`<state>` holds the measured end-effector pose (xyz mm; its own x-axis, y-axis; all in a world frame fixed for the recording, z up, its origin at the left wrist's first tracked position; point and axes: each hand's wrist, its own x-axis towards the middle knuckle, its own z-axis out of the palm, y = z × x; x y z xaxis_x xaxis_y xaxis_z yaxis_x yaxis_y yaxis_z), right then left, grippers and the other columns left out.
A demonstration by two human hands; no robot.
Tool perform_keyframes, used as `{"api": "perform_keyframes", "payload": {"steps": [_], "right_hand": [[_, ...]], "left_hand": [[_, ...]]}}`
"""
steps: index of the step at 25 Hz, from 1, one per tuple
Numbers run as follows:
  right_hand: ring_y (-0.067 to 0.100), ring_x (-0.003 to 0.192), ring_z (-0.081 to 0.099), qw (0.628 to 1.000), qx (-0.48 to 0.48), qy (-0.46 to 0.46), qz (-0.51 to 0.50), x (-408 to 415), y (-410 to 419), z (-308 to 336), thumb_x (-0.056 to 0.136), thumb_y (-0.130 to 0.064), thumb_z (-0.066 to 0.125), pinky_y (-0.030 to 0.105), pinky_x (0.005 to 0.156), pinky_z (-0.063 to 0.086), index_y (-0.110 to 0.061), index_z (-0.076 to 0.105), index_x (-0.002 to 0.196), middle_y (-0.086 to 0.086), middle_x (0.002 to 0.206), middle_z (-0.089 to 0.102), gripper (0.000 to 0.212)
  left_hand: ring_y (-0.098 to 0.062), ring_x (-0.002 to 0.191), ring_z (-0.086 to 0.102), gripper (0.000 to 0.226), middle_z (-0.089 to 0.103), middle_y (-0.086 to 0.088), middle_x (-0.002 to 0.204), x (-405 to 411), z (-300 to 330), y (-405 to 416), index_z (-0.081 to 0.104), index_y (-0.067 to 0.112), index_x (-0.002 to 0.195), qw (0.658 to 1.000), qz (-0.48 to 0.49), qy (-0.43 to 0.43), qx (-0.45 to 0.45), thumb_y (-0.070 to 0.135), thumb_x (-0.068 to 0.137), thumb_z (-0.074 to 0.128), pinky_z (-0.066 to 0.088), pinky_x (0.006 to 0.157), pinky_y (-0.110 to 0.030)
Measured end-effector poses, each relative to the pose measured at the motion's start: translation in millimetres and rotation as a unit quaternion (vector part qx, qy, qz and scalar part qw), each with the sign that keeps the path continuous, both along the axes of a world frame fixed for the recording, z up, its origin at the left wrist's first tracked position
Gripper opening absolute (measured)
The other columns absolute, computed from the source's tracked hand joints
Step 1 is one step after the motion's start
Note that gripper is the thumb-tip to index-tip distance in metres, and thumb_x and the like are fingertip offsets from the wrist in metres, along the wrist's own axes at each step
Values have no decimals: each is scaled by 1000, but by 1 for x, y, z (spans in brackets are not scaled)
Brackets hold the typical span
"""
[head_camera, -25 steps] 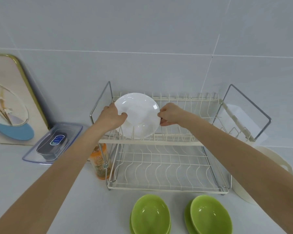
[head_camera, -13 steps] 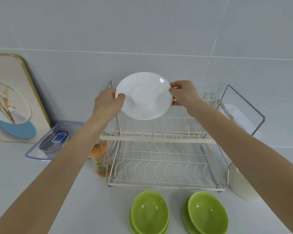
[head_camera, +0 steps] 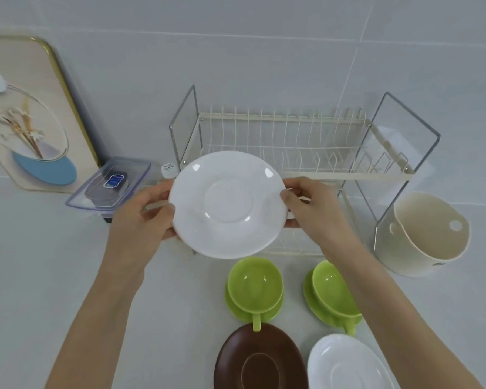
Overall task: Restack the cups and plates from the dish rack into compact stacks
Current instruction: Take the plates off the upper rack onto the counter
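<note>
Head view is showing one tray [head_camera: 26, 113] leaning at 10 o'clock, one clear box [head_camera: 110, 183] beside it, then bare counter [head_camera: 40, 262] lying open at 8 o'clock. Left hand [head_camera: 141, 220] and right hand [head_camera: 314, 211] are each gripping an edge of one white plate [head_camera: 227, 204], hovering in front of the rack [head_camera: 292, 153]. Two green cups [head_camera: 254, 286] are sitting on green saucers at 5 o'clock; one brown plate [head_camera: 260, 360] and a second white plate [head_camera: 348, 363] are lying at the bottom edge. One cream tub [head_camera: 429, 234] is standing at 3 o'clock.

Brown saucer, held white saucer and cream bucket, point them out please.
brown saucer [head_camera: 260, 360]: head view, centre well.
held white saucer [head_camera: 227, 204]: head view, centre ring.
cream bucket [head_camera: 413, 248]: head view, outer wall.
</note>
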<state>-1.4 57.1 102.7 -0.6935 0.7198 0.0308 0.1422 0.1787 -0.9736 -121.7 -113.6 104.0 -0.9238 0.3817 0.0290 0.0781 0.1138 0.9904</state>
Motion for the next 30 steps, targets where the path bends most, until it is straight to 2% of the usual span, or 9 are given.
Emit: {"api": "perform_keyframes", "payload": {"steps": [5,8,12,15,17,19,22,25,30], "right_hand": [[9,65,61,996,-48,-65,27,14,-40,-58,89,-5,49,28,65,61,-15,63,98,-5,73,57,19],[13,65,61,990,-67,-118,42,18,-59,-88,88,-6,51,28,66,61,-15,62,96,-3,76,57,16],[22,80,64,974,-88,-189,85,19,-82,-126,87,-11,53,43,86,56,-8,62,105,-8,76,57,20],[31,85,66,960,-86,-236,125,17,-99,-145,87,-15,50,47,91,52,1,62,101,8,76,61,24],[29,71,54,949,-101,-256,156,14,-108,-156,86,-15,47,45,85,51,10,56,93,17,70,50,28],[20,69,41,939,-121,-273,171,11,-114,-165,86,-16,46,34,73,42,11,53,85,7,66,41,27],[16,68,40,931,-131,-288,181,6,-118,-171,87,-14,45,30,67,34,5,51,81,3,67,42,21],[24,91,59,926,-127,-293,204,2,-117,-177,85,-13,44,35,84,46,2,58,100,10,95,65,25],[27,111,58,913,-117,-307,244,-2,-114,-178,82,-24,47,44,100,45,-6,54,110,11,116,64,35]], "left_hand": [[-6,80,59,34,61,12,93,19,-47,-47,61,26,94,996,24,-66,-53,-5,85,48,52,55,-20],[-7,82,60,35,61,13,94,28,-73,-69,61,27,91,992,28,-91,-77,-4,86,48,54,52,-16],[-6,80,59,30,61,8,96,32,-100,-94,60,20,100,984,38,-134,-112,-4,86,47,50,59,-22],[-5,78,56,31,58,-2,102,31,-120,-105,58,17,103,974,53,-164,-143,-6,87,45,47,71,-30],[-12,78,56,34,56,-5,107,31,-133,-109,59,15,108,967,66,-186,-160,-6,87,43,44,77,-35],[-24,86,54,35,55,-6,109,30,-145,-113,59,10,113,959,82,-206,-174,-6,87,42,43,78,-36],[-26,96,51,35,55,-6,110,30,-162,-116,58,7,117,949,100,-234,-189,-3,88,41,45,80,-38],[-26,99,51,37,55,-7,113,31,-175,-117,58,8,119,941,111,-245,-204,-2,87,42,47,83,-39],[-30,104,54,37,58,-12,121,30,-181,-113,58,12,119,940,111,-221,-235,4,86,44,48,93,-46]]}}
